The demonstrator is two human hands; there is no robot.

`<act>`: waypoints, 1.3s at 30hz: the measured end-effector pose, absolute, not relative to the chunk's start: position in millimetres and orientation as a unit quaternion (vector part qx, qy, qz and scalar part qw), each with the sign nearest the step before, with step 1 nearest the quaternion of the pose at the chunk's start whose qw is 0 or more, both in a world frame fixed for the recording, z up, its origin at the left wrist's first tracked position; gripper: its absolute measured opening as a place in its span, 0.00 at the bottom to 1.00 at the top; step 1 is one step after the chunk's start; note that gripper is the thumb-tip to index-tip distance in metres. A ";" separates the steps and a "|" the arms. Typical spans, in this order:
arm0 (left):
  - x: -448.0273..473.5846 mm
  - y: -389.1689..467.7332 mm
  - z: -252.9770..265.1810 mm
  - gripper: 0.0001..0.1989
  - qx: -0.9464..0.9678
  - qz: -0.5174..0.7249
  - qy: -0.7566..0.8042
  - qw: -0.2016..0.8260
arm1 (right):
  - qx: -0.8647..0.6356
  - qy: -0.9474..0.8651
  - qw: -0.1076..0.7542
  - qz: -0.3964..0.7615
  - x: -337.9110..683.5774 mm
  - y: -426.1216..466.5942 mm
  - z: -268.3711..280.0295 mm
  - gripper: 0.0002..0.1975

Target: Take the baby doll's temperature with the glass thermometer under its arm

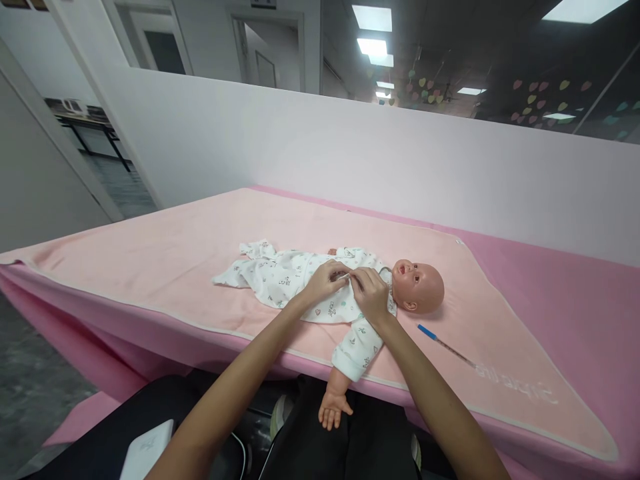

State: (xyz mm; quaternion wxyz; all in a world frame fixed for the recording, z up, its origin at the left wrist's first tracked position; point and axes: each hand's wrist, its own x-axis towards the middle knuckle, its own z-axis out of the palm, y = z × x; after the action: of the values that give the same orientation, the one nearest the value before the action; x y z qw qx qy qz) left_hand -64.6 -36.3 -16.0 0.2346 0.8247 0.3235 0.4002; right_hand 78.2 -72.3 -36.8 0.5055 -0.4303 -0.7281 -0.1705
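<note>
A baby doll (419,285) lies on its back across the table, its head to the right. It wears a white printed top (330,310) and matching trousers (280,277). At the doll's chest my left hand (326,281) pinches the front edge of the top with bent fingers. Close beside it, my right hand (369,291) grips the same edge, fingers nearly touching those of the left. What exactly lies between the fingertips is too small to see. One doll arm (336,400) hangs over the table's near edge, below my right forearm.
A pink towel (165,247) covers much of the table, over a darker pink cloth (590,293). Right of the doll lies a thin stick with a blue end (427,332). A white wall (400,167) rises behind. A white object (147,453) rests by my leg.
</note>
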 end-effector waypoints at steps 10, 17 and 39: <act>-62.2 -38.2 -17.0 0.08 0.804 0.415 0.349 0.244 | -0.474 -0.720 0.483 -0.152 76.4 -74.4 -34.2 0.08; -62.5 -39.7 -15.0 0.07 0.800 0.424 0.346 0.247 | -0.495 -0.705 0.481 -0.164 76.3 -73.7 -34.6 0.08; -58.6 -34.1 -21.6 0.05 0.832 0.434 0.309 0.155 | -0.516 -0.684 0.481 -0.185 76.3 -72.6 -38.4 0.07</act>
State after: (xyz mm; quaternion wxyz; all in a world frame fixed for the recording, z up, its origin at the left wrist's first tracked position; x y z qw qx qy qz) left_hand -58.6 -34.1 -21.6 0.1553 0.8321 0.3090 0.4337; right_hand 76.3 -72.6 -38.4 0.4814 -0.5161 -0.6840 -0.1846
